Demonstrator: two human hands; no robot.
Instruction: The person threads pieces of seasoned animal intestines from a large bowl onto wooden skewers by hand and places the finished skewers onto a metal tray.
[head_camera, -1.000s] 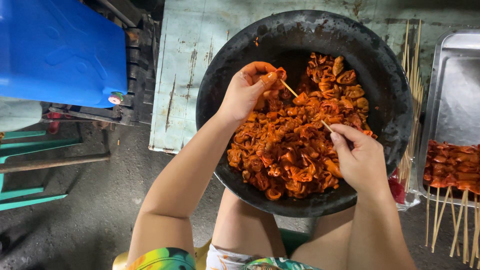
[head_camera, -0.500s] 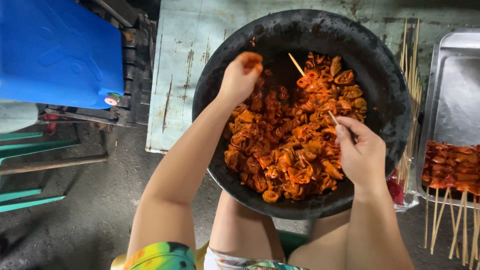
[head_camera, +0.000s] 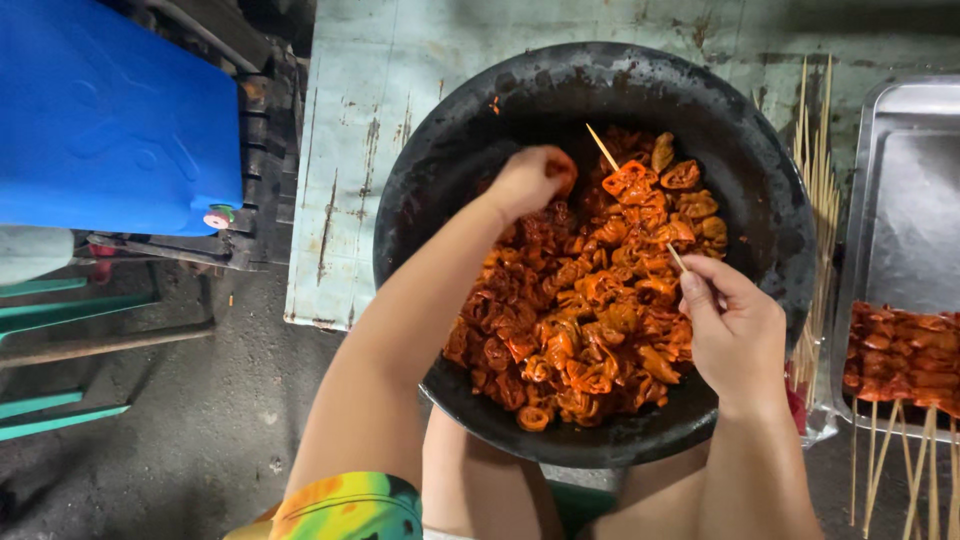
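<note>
Leftmost, a blue plastic container (head_camera: 105, 120) sits beside a worn pale worktop (head_camera: 350, 150). On the person's lap rests a wide black basin (head_camera: 760, 210) of orange marinated meat pieces (head_camera: 585, 320), kept close so both hands reach in. The left hand (head_camera: 525, 180) is curled shut, fingers down among the meat; what it grips is hidden. The right hand (head_camera: 735, 335) pinches a bamboo skewer (head_camera: 640, 200) with meat near its tip. Spare skewers (head_camera: 815, 180) lie alongside, and a metal tray (head_camera: 900, 200) holds finished skewered meat (head_camera: 905, 355).
</note>
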